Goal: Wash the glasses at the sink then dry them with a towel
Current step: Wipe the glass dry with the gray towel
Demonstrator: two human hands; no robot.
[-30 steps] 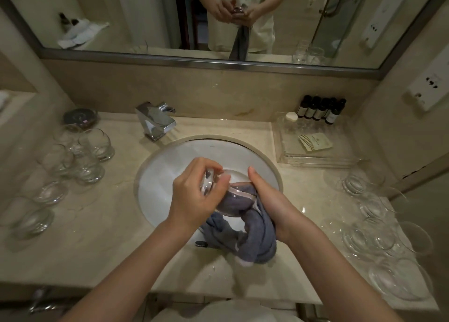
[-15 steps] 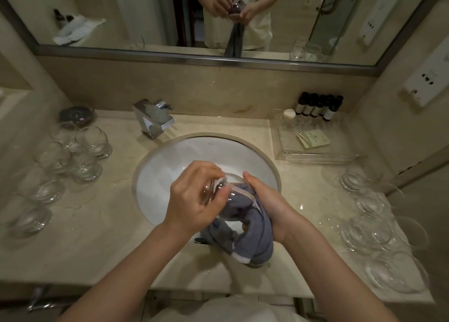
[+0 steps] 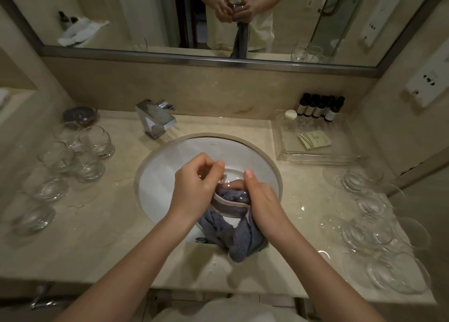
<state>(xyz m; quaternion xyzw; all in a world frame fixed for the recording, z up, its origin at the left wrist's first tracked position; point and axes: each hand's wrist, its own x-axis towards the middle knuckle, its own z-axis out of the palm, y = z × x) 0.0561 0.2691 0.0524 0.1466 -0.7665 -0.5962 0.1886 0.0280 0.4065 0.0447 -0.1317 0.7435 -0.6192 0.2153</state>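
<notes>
Clear round drinking glass [image 3: 230, 200] over white oval sink [image 3: 165, 175]: left hand [image 3: 194, 190] fingers grasping it; right hand [image 3: 262, 200] fingers clutching grey terry towel [image 3: 243, 241] stuffed inside.

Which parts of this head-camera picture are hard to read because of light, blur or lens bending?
Head view: wide-angle bending curves the mirror frame and counter edge; dim, warm light; the clear glasses at right smear into glare, their edges uncertain; the hands, the held glass and the grey towel are fairly sharp.
</notes>
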